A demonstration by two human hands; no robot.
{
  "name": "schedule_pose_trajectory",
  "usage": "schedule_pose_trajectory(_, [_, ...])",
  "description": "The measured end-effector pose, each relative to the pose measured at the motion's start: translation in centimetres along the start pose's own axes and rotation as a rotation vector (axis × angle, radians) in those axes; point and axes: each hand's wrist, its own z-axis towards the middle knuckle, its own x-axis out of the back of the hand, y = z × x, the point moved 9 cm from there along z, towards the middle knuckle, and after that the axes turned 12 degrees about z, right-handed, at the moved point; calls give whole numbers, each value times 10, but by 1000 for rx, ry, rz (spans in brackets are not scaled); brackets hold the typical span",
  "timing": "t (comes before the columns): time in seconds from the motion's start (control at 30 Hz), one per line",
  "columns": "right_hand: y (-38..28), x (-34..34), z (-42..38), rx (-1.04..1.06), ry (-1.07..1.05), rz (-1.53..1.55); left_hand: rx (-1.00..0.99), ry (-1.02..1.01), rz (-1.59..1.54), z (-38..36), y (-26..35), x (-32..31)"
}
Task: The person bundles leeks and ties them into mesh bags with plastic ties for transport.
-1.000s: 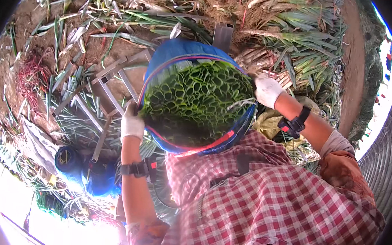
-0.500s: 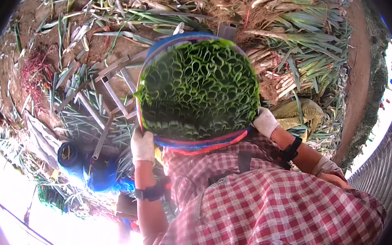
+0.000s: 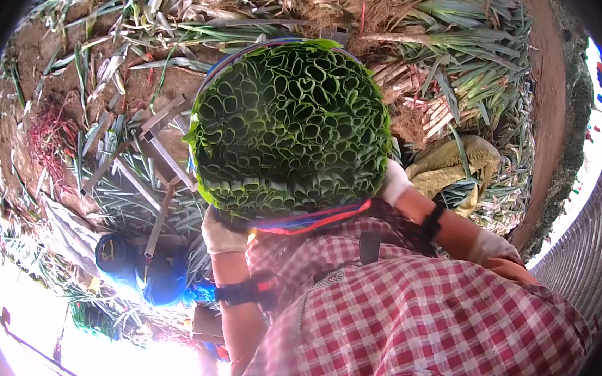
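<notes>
A large bundle of green onions faces me with its cut, hollow green leaf ends, close to my chest. A wrap with blue and red bands shows around its lower edge. At the bundle's lower left, my left hand, in a white glove, grips its side, with the fingertips partly hidden. On the right side my right hand, gloved too, holds the bundle, its fingers mostly hidden behind it. Beyond the bundle, its far end is out of sight.
A metal frame stands left of the bundle. Piled long onions lie at the upper right, near a yellowish sack. Red ties are heaped at left. Blue round objects sit lower left. Loose leaves litter the soil.
The bundle has shifted slightly left and up in view and looks tilted more toward me. Both hands have moved with it and still hold it.
</notes>
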Motion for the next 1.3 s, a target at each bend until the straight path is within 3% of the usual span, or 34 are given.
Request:
schedule_pose_trajectory(0.03, [-1,11,10,44,-98,94,-3,54,-29,-3,-1,-1])
schedule_pose_trajectory(0.1, [-8,68,26,392,26,-451,-85,86,2,-3,-11,35])
schedule_pose_trajectory(0.13, [-15,53,28,540,159,-714,-130,97,21,-3,-7,44])
schedule_pose_trajectory(0.17, [-9,78,17,297,410,-243,-174,108,39,-2,-2,54])
schedule_pose_trajectory(0.2, [14,60,-9,32,643,231,-417,74,491,-10,18,50])
schedule_pose_trajectory(0.23, [5,44,-27,103,529,241,-633,36,951,-28,28,39])
schedule_pose_trajectory(0.27, [0,38,-30,112,462,144,-330,-164,591,-23,13,29])
schedule_pose_trajectory(0.3, [0,35,-29,111,430,10,-1,-233,237,-26,-4,21])
schedule_pose_trajectory(0.33, [-2,28,-26,122,408,-132,-56,-238,235,-28,1,6])
schedule_pose_trajectory(0.4, [-4,13,-33,126,377,-345,35,-222,346,-44,-8,-20])
schedule_pose_trajectory(0.43, [-7,2,-37,120,360,-430,-304,-482,1199,-43,-7,-18])
schedule_pose_trajectory(0.47, [-10,-6,-38,112,338,-484,-893,-496,1922,-49,-7,-13])
schedule_pose_trajectory(0.5, [-12,-9,-38,106,308,-504,-883,-495,1923,-42,-14,-4])
schedule_pose_trajectory(0.6, [-7,18,-16,107,140,-214,-541,-187,1331,33,-44,71])
schedule_pose_trajectory(0.7, [4,59,19,97,-170,121,-540,-138,867,69,-56,102])
schedule_pose_trajectory(0.83, [14,45,-10,208,43,-350,-800,-170,2093,29,-65,78])
schedule_pose_trajectory(0.9, [2,1,-39,95,212,-732,-479,-171,1759,1,-53,49])
schedule_pose_trajectory(0.93, [-5,-23,-51,54,228,-910,-131,-154,1117,-25,-51,27])
schedule_pose_trajectory(1.0, [-14,-58,-56,-18,165,-1123,-2,-219,874,-44,-60,0])
schedule_pose_trajectory(1.07, [-6,-45,-40,-55,115,-957,-91,-249,981,-21,-78,2])
schedule_pose_trajectory(1.13, [6,-9,-13,-50,57,-559,-171,-210,1045,12,-90,14])
schedule_pose_trajectory(1.3, [-4,-2,29,-86,13,-286,14,-114,656,10,-63,31])
